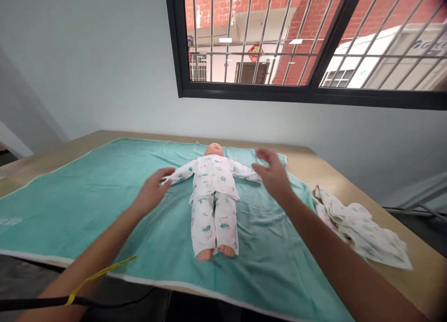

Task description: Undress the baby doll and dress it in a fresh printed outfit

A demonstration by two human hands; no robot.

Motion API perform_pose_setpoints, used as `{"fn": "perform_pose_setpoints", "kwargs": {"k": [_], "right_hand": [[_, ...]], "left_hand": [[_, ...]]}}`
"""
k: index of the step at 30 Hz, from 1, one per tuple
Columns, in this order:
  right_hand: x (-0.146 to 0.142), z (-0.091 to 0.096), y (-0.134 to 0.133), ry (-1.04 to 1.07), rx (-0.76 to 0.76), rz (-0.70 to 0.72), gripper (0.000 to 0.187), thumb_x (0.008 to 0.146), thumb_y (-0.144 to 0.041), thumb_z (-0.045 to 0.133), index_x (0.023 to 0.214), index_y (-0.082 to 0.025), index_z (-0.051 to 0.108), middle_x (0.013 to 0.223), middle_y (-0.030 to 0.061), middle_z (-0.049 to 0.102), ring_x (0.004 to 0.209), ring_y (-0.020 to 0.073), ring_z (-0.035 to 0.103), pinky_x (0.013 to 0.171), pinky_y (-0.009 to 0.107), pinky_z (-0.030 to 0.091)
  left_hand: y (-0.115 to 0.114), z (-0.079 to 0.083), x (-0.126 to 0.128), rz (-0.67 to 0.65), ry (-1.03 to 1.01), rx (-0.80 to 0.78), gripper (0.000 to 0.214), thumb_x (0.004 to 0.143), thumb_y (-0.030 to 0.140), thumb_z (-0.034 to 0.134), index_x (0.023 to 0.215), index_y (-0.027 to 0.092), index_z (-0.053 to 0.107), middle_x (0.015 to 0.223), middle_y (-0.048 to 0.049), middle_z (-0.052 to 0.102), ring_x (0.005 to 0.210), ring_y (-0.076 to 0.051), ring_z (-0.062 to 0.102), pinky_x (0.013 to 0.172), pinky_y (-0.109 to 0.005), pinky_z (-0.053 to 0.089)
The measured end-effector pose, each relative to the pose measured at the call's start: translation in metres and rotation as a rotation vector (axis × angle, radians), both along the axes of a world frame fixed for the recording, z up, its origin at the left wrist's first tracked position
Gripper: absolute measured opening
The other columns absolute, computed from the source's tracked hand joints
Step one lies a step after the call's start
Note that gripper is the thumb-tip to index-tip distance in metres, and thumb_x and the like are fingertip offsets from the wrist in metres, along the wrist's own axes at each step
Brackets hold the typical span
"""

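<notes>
A baby doll [213, 191] in white printed pyjamas lies on its back on a teal towel [87, 196], arms spread, head toward the wall. My left hand [152, 190] hovers by the doll's left-side sleeve, fingers loosely curled and apart, holding nothing. My right hand [272, 173] is raised over the doll's other sleeve, fingers spread and slightly blurred, empty.
The towel covers most of a wooden table [349, 182] set against a pale wall under a barred window [307, 38]. A crumpled white printed cloth [359, 229] lies on the table to the right. A black cable with yellow tape [87, 281] runs along my left forearm.
</notes>
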State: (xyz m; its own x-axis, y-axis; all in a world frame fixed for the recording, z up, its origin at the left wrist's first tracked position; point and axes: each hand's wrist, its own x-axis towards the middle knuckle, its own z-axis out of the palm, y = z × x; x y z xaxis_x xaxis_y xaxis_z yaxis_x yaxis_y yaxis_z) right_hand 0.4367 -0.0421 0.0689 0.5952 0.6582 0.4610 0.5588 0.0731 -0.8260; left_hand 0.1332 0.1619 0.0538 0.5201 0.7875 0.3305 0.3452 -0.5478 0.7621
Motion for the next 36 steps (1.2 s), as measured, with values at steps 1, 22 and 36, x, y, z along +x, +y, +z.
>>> {"fn": "perform_pose_setpoints", "kwargs": {"k": [1, 22, 36], "right_hand": [[0.007, -0.012, 0.012, 0.025, -0.04, -0.032, 0.045, 0.086, -0.03, 0.064, 0.129, -0.022, 0.053, 0.136, 0.0106, 0.054, 0.124, 0.0264, 0.053, 0.102, 0.048, 0.047], [-0.028, -0.068, 0.016, 0.516, -0.163, 0.227, 0.06, 0.093, -0.055, 0.049, 0.148, -0.035, 0.038, 0.158, -0.004, 0.035, 0.144, 0.0228, 0.034, 0.118, 0.041, 0.032], [-0.002, -0.095, -0.073, 0.463, -0.258, 0.244, 0.066, 0.094, -0.051, 0.051, 0.153, -0.032, 0.03, 0.161, -0.002, 0.029, 0.147, 0.0192, 0.028, 0.124, 0.039, 0.017]], "left_hand": [[0.006, -0.014, 0.016, -0.025, 0.007, -0.032, 0.035, 0.085, 0.037, 0.056, 0.116, 0.021, 0.063, 0.122, -0.0065, 0.066, 0.109, -0.024, 0.063, 0.099, -0.041, 0.05], [-0.057, -0.042, 0.11, -0.141, -0.081, -0.498, 0.063, 0.092, 0.045, 0.051, 0.149, 0.022, 0.037, 0.155, -0.0048, 0.041, 0.142, -0.025, 0.039, 0.117, -0.037, 0.033], [-0.119, -0.066, 0.126, -0.255, -0.078, -0.602, 0.068, 0.09, 0.046, 0.056, 0.15, 0.025, 0.034, 0.145, -0.0074, 0.053, 0.129, -0.027, 0.054, 0.107, -0.038, 0.046]]}}
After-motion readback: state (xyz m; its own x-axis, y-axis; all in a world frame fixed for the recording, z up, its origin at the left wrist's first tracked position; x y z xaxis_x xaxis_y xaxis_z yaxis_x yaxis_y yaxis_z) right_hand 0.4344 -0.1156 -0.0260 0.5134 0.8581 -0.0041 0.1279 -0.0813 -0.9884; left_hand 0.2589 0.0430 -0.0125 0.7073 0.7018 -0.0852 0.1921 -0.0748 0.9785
